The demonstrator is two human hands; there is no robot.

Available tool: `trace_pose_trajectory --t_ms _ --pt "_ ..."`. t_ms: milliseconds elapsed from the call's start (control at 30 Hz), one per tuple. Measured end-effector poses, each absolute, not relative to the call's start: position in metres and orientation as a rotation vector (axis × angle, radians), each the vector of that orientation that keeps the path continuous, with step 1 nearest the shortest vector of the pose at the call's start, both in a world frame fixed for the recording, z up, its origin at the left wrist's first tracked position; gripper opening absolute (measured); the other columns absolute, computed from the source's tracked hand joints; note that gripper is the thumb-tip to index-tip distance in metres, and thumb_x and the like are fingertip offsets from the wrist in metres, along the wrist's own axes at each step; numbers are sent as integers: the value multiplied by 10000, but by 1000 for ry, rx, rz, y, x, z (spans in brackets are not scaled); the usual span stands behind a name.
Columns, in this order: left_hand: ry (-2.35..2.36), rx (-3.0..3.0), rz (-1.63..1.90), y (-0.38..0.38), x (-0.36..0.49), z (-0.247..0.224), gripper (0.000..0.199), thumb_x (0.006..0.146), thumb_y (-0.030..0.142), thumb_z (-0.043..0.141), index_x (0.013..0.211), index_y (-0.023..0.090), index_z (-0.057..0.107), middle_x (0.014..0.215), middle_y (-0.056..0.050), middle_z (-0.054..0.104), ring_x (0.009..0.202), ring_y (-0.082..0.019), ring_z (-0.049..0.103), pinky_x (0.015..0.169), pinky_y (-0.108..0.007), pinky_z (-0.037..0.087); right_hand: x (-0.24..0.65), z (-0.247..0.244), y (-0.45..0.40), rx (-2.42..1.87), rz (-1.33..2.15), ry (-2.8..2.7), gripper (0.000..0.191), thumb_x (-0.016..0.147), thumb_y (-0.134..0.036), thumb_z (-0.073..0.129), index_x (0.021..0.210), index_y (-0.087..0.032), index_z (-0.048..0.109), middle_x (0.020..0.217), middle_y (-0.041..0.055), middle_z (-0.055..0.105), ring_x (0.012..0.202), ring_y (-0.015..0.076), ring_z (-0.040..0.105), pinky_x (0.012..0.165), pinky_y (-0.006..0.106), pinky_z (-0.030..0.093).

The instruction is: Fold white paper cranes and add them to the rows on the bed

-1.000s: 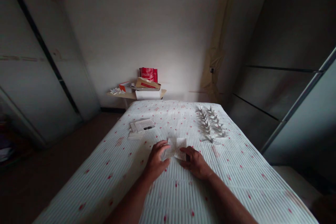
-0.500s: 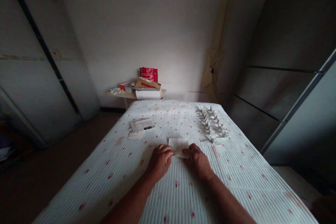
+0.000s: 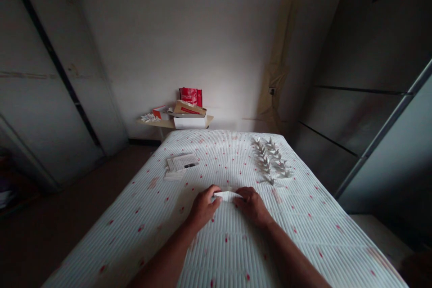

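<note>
A small sheet of paper [image 3: 228, 196] is stretched between my two hands, bent so that its near edge is lifted off the striped cover [image 3: 236, 252]. My left hand [image 3: 205, 202] pinches its left end between thumb and fingers. The right end is gripped by my right hand [image 3: 251, 204]. Folded paper cranes [image 3: 270, 157] stand in two rows beyond my right hand. Printed paper sheets [image 3: 180, 164] lie in a loose stack farther off on the left.
Past the far edge of the bed, a small table [image 3: 165, 123] bears a white box [image 3: 191, 122], a red bag [image 3: 190, 96] and more small white folded papers [image 3: 150, 118]. Dark cabinet panels [image 3: 354, 112] rise along the right side.
The paper lay flat with its print showing; now it is bent up, with a blank white side facing me. My left thumb has moved to the near edge.
</note>
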State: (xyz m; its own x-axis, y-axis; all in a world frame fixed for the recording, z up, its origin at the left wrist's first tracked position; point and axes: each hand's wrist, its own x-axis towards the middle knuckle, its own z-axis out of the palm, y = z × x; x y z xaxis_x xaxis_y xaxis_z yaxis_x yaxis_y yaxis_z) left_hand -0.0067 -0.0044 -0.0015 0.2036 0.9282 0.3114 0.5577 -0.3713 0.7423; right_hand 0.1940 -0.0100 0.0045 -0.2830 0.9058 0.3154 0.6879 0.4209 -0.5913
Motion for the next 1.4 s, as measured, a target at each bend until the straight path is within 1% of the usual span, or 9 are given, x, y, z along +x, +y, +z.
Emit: trace_pose_trajectory --t_ms 133,233,300,400,533,800,1000,1267,1400 --pt "1430 1928 1029 3 -3 -1 226 747 209 469 942 215 583 790 16 651 766 -133 597 703 -211 424 190 3 -9 -1438 480 -1949 218 795 -289 535 893 -161 682 884 66 665 852 188 588 746 264 445" --pt "1505 1908 1005 4 2 1 256 771 227 461 998 243 576 783 27 648 756 -131 601 690 -206 418 187 5 -8 -1484 435 -1934 242 822 -321 505 868 -153 672 847 66 661 814 183 588 702 253 438" --pt "1578 1925 987 4 5 2 289 790 235 447 1054 252 563 824 15 652 788 -138 603 708 -215 414 185 6 -7 -1526 351 -1969 239 850 -272 459 816 -157 666 837 64 658 812 174 577 718 246 424" --pt "1792 1986 898 3 9 3 324 799 220 441 1098 236 564 864 -28 652 825 -161 592 733 -243 405 183 9 -3 -1638 188 -2023 205 842 -210 466 762 -159 649 830 66 646 825 173 560 736 241 402" --pt "1989 2064 753 2 13 4 346 797 204 454 1122 239 567 864 -51 639 820 -166 578 724 -247 393 180 12 1 -1743 72 -2090 168 833 -235 497 750 -171 628 833 67 632 827 178 553 700 239 392" --pt "1981 2121 754 -2 13 4 354 780 157 452 1111 235 551 880 -45 628 852 -169 563 729 -248 389 177 15 2 -1800 -15 -2144 153 838 -265 503 790 -187 625 866 66 631 862 189 557 688 244 394" --pt "2075 2121 670 -5 14 5 283 769 177 470 1037 233 544 859 -39 619 826 -174 560 694 -254 381 177 13 3 -1795 -25 -2142 143 837 -280 515 799 -189 619 877 64 627 874 197 553 691 255 393" --pt "2048 2228 602 -5 13 4 373 793 165 448 1158 221 505 923 -69 637 879 -198 551 744 -282 390 176 12 5 -1828 -11 -2121 149 838 -284 512 825 -182 620 893 69 609 871 186 549 691 247 393" --pt "1962 2335 620 -5 12 2 356 814 150 430 1156 210 510 951 -67 651 924 -211 534 791 -299 383 174 11 5 -1841 -52 -2119 141 843 -240 496 868 -176 620 935 78 594 894 193 537 717 258 401"
